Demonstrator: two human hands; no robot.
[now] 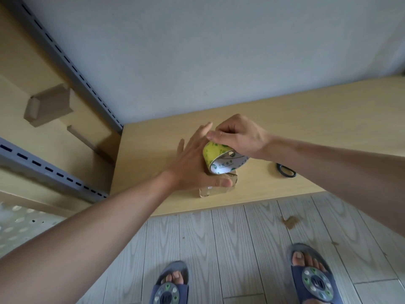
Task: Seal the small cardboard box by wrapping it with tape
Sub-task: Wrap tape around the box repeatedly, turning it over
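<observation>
A small cardboard box (pixel 221 188) stands on the light wooden table (pixel 306 119), mostly hidden under my left hand (pixel 192 159). That hand lies flat over the box with straight fingers, its thumb pressed against the box's near side. My right hand (pixel 238 137) grips a yellow tape roll (pixel 221 159) with a white printed core, holding it tilted just above the box and against the back of my left hand. Whether tape runs from the roll to the box is hidden.
A black ring-shaped object (pixel 286 170) lies on the table to the right of the box. A grey wall (pixel 197 51) backs the table; slotted shelf rails (pixel 65 60) stand at left. My feet in blue sandals (pixel 313 279) rest on the plank floor below the table's edge.
</observation>
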